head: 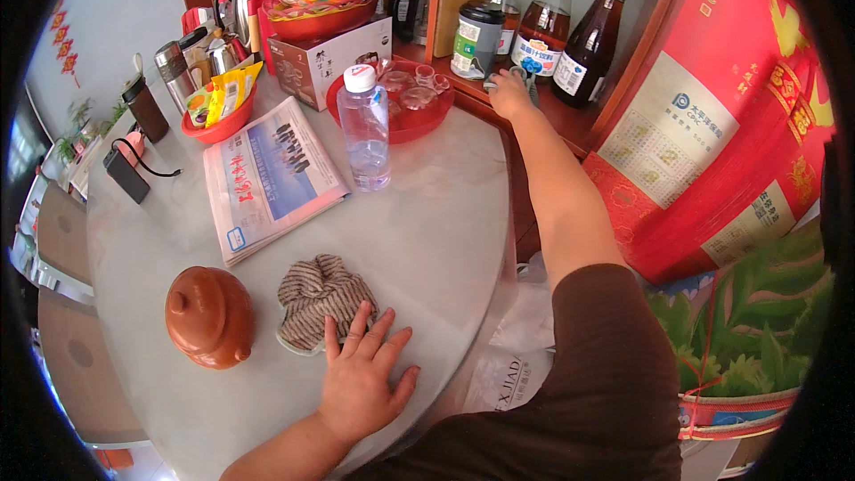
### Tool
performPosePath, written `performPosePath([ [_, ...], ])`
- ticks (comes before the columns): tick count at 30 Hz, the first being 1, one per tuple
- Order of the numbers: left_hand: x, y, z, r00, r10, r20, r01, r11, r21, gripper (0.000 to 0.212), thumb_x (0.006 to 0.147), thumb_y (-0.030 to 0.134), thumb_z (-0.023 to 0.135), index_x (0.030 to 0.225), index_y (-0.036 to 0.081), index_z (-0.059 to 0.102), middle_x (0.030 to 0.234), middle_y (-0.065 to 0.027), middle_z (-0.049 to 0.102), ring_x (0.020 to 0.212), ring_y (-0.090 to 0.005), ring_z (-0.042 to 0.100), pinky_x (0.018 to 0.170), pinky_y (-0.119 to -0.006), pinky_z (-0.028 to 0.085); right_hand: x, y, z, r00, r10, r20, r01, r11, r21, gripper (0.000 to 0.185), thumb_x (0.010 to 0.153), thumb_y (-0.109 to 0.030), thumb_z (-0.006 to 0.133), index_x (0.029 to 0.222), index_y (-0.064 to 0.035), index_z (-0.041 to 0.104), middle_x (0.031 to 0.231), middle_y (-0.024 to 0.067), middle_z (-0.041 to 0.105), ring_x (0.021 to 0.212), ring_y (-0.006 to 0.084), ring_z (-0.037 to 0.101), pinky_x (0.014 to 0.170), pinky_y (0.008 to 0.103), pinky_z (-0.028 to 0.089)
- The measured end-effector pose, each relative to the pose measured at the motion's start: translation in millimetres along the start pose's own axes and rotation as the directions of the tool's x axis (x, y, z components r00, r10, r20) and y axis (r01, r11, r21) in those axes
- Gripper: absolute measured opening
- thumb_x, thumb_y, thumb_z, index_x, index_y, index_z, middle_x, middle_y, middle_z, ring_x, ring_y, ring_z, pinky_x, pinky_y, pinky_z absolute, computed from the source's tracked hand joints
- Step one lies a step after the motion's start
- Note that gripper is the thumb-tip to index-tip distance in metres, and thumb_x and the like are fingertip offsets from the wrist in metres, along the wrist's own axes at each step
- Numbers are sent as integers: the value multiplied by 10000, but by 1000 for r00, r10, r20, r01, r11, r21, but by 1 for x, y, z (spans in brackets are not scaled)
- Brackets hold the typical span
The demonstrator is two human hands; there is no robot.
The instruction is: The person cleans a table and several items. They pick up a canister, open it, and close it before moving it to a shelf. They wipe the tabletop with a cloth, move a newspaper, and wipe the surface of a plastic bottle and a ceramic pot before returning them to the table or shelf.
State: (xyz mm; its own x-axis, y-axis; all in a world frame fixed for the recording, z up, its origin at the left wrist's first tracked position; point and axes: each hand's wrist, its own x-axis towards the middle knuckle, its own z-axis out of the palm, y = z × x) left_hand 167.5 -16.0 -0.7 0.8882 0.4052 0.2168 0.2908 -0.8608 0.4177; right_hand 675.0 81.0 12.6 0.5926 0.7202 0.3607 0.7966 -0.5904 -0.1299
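My left hand (366, 374) lies flat with its fingers spread, the fingertips at the edge of a striped brown cloth (320, 307) on the grey table. Left of the cloth stands a lidded brown clay pot (210, 317). My right hand (511, 90) reaches to the cabinet shelf at the upper right, holding a bunched grey-green cloth (533, 88). It is just in front of a lidded grey cup (475, 40) and a labelled bottle of dark liquid (542, 20). Another dark bottle (591, 47) stands to the right of it.
On the table (427, 247) are a folded newspaper (274, 174), a clear plastic bottle (364, 133), a red tray (407, 130) of glass cups, a red basket (220, 128) with packets and a black power bank (127, 175). A cardboard box (300, 73) stands behind. Red calendars hang at the right.
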Motion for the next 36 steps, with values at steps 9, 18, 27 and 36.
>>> performPosePath([
  [9, 0, 0, -6, 1000, 11, -10, -12, 996, -89, 387, 757, 235, 665, 1110, 98, 588, 1265, -123, 512, 1294, -351, 347, 1027, -637, 153, 10, 18, 2, 961, 197, 197, -186, 980, -70, 460, 939, -315, 308, 1381, -208, 375, 1489, -2, 250, 1367, 282, 220, 1075, 515, 244],
  [18, -2, -4, 0, 997, 19, -72, -26, 995, -99, 389, 732, 210, 663, 1097, 98, 592, 1261, -128, 516, 1287, -365, 352, 1038, -627, 144, -72, 31, -46, 894, 444, 60, -419, 876, -239, 481, 954, -387, 284, 1270, -85, 485, 1331, 149, 466, 1195, 358, 459, 1006, 469, 347],
  [27, -2, -4, 4, 991, 65, -119, -76, 993, -91, 366, 766, 215, 641, 1089, 53, 582, 1251, -159, 510, 1294, -364, 334, 1045, -622, 148, -108, 46, -54, 985, 170, 25, -151, 927, -342, 422, 948, -307, 335, 1006, -10, 631, 1027, 186, 634, 980, 348, 581, 913, 465, 391],
  [36, -10, -7, 10, 985, 70, -156, -78, 996, -45, 363, 761, 210, 645, 1095, 79, 587, 1267, -140, 504, 1300, -351, 331, 1047, -627, 142, -146, -77, -49, 996, -11, 93, -44, 825, 563, 436, 905, -380, 477, 1209, -77, 551, 1182, 202, 569, 1109, 330, 535, 939, 363, 407],
])
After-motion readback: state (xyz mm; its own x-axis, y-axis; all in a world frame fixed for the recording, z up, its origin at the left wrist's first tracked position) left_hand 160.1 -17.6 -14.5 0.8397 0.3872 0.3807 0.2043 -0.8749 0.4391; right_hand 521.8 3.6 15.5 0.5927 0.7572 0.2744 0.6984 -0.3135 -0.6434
